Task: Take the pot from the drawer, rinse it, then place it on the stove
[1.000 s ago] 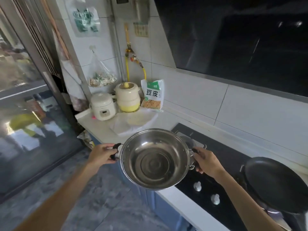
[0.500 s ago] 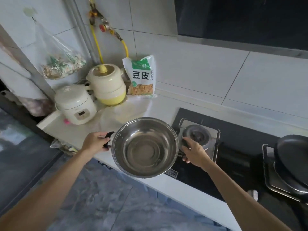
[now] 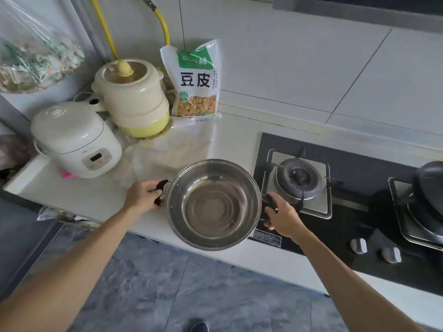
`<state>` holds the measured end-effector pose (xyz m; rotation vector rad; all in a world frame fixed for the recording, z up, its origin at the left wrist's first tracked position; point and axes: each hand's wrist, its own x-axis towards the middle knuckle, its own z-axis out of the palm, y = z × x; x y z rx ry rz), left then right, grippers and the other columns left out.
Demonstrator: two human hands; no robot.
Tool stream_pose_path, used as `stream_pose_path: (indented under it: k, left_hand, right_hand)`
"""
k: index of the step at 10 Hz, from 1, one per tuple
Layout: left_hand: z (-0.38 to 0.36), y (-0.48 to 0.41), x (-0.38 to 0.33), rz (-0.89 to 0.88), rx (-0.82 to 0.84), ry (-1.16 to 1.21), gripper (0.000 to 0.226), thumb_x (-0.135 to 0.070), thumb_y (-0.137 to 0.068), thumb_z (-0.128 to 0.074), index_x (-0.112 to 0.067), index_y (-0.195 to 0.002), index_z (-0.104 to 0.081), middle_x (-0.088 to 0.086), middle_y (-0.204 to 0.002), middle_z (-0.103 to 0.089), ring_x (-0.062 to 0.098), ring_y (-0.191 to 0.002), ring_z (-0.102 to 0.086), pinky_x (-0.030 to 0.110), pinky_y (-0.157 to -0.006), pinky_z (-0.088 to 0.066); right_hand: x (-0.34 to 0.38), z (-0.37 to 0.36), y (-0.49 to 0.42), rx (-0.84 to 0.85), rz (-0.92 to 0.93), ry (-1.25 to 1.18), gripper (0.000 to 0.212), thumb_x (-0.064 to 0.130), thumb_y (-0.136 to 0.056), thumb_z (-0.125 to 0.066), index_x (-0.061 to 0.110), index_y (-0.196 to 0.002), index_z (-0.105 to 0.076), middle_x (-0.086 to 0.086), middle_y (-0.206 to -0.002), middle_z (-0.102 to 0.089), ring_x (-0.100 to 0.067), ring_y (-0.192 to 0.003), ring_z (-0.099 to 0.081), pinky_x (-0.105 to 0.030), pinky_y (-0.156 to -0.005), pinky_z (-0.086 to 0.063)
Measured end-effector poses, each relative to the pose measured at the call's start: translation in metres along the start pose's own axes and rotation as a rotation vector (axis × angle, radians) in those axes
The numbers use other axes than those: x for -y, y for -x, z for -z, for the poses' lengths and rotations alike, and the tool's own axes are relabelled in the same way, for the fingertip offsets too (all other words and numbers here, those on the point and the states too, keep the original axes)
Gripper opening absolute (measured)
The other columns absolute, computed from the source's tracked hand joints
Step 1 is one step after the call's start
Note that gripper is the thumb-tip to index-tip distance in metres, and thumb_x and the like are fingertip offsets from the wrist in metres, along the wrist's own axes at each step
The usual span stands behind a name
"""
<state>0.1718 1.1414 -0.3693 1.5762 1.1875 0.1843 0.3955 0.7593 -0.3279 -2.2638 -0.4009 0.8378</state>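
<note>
White counter [image 3: 100, 200], black stove [image 3: 359, 168]; both hands grip the steel pot [image 3: 213, 204] handles.

White rice cooker [image 3: 76, 140] beside cream steamer [image 3: 134, 97] — snack bag [image 3: 195, 80] behind.

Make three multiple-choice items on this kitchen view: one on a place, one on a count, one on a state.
1. Where is the free burner relative to the pot?
A. to its right
B. to its left
C. under it

2. How many hands hold the pot?
A. none
B. one
C. two

3. What is inside the pot?
A. noodles
B. nothing solid
C. a lid

Answers:
1 A, the burner lies beyond the right hand.
2 C, the left hand and the right hand each grasp a black handle.
3 B, its bare steel bottom shows.
</note>
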Motion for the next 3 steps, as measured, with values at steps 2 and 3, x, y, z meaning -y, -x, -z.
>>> stream_pose_path:
  k: [2,3]
  left_hand:
    - [0.001,0.002,0.004,-0.081,0.033,-0.031,0.032,0.003,-0.098,-0.073,-0.017,-0.123,-0.077,0.019,-0.117,-0.080,0.036,-0.090,-0.079,0.063,-0.086,-0.065]
    - [0.008,0.012,-0.010,-0.202,-0.009,-0.308,0.028,-0.017,-0.098,-0.077,-0.024,-0.124,-0.080,0.004,-0.122,-0.082,0.025,-0.112,-0.078,0.044,-0.100,-0.061]
  right_hand:
    - [-0.009,-0.006,0.003,-0.041,-0.003,0.030,0.054,0.017,-0.108,-0.055,0.028,-0.158,-0.041,-0.013,-0.124,-0.069,-0.022,-0.075,-0.079,-0.036,-0.061,-0.067]
    - [-0.002,0.000,0.003,-0.077,0.074,0.113,0.053,0.025,-0.107,-0.054,0.023,-0.159,-0.043,-0.015,-0.135,-0.067,-0.019,-0.088,-0.077,-0.041,-0.079,-0.066]
